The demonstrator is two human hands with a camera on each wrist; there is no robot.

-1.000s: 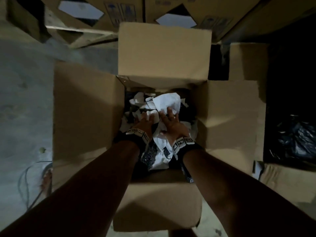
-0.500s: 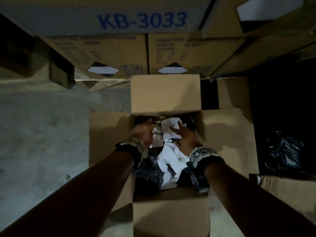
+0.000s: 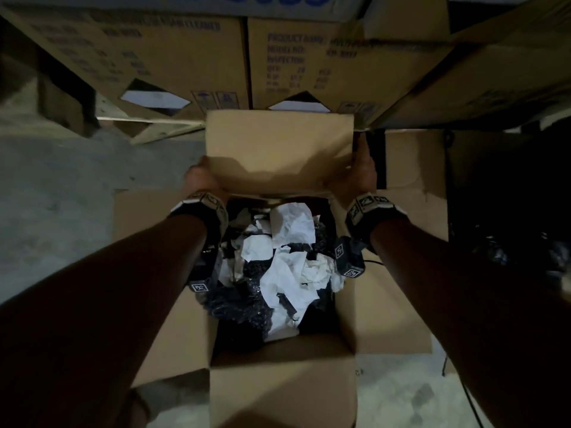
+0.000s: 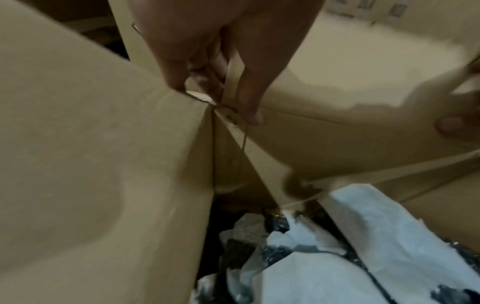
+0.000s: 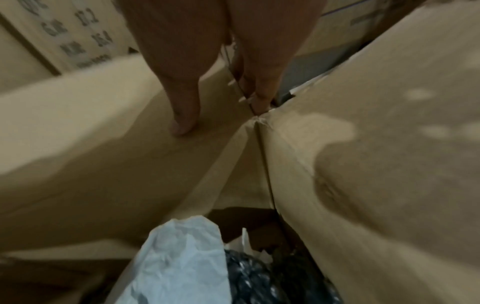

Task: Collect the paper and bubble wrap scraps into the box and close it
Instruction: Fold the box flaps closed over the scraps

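An open cardboard box (image 3: 278, 393) stands on the floor, filled with white paper scraps (image 3: 290, 227) and dark bubble wrap (image 3: 238, 307). Its far flap (image 3: 278, 149) stands upright. My left hand (image 3: 200, 177) grips the flap's left edge near the base, thumb in front and fingers behind (image 4: 223, 67). My right hand (image 3: 360, 171) grips the flap's right edge in the same way (image 5: 228, 86). The side flaps (image 3: 411, 217) and the near flap lie folded outward. White paper (image 5: 176, 257) and bubble wrap (image 5: 262, 279) show below the right hand.
Stacked printed cartons (image 3: 306, 60) rise right behind the box. A black plastic bag (image 3: 522, 251) lies at the right in the dark. Grey concrete floor (image 3: 55, 186) stretches to the left. A cable (image 3: 472, 403) runs on the floor at the lower right.
Both hands left the paper scraps inside the box and moved up to the far flap, one taking hold of each side edge.
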